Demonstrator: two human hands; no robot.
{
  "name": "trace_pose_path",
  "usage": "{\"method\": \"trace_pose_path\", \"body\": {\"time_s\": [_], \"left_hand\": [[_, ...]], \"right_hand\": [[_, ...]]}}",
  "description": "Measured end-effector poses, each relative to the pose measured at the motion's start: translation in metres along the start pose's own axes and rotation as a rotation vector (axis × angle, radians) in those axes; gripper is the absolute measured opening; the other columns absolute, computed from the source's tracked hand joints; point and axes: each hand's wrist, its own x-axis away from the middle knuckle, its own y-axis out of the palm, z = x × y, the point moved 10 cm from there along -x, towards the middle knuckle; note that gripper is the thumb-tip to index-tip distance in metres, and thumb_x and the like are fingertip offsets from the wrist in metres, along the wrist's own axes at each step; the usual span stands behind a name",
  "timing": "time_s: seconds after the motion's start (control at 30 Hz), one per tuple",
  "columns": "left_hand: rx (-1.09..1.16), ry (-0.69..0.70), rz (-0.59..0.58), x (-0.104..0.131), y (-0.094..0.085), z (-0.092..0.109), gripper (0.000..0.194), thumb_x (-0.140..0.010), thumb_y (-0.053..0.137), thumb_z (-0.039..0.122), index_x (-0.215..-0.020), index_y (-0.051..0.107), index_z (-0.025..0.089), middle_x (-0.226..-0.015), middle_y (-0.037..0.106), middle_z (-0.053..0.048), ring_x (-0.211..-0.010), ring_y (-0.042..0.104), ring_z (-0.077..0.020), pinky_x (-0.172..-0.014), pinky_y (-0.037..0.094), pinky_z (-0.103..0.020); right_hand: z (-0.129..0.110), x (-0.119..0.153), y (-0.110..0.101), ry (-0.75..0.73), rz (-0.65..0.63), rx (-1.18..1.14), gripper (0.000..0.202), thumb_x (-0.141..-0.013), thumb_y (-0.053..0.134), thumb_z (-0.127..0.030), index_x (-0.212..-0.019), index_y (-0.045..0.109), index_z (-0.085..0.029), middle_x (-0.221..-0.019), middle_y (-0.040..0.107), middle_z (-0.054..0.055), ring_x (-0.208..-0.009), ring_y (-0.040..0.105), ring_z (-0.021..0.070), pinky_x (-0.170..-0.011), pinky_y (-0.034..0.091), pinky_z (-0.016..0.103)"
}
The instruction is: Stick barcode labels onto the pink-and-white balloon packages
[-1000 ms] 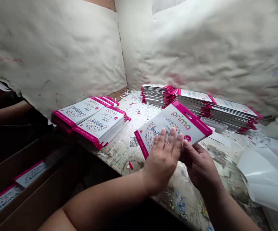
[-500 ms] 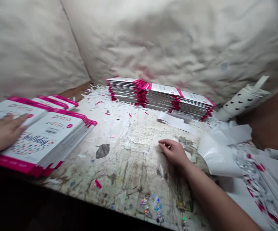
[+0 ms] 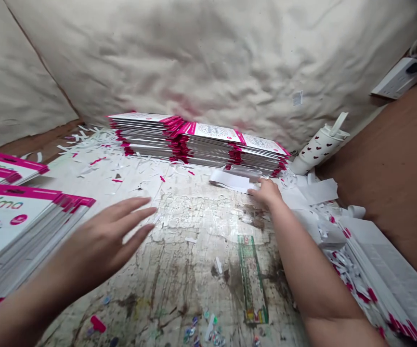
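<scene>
My left hand hangs over the table with its fingers spread and holds nothing. To its left lies a stack of flat white packets with pink edges, printed "prima". Farther forward, my right hand has its fingers curled at the right end of a folded white paper strip. Thumb and fingertips close on the strip's end, which they partly hide. Just behind the strip lies a clear plastic piece. Rows of similar packets stand stacked against the back wall.
A white tumbler with dark hearts leans at the back right. Paper scraps and more packets lie along the right side. White and pink offcuts litter the back left. A power strip is at the upper right.
My left hand has come off the left packets and moved right over the table. My right hand has reached forward to the paper strip. The view has turned right.
</scene>
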Motion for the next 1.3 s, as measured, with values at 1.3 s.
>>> {"method": "trace_pose_path", "body": {"time_s": [1.3], "left_hand": [[0.291, -0.303, -0.925, 0.009, 0.124, 0.011, 0.029, -0.069, 0.055, 0.045, -0.059, 0.055, 0.018, -0.057, 0.054, 0.0, -0.056, 0.05, -0.0163, -0.05, 0.03, -0.025]], "right_hand": [[-0.011, 0.115, 0.007, -0.218, -0.841, 0.024, 0.033, -0.069, 0.064, -0.051, -0.068, 0.061, -0.018, -0.055, 0.055, 0.0, -0.05, 0.05, 0.0132, -0.047, 0.035, 0.024]]}}
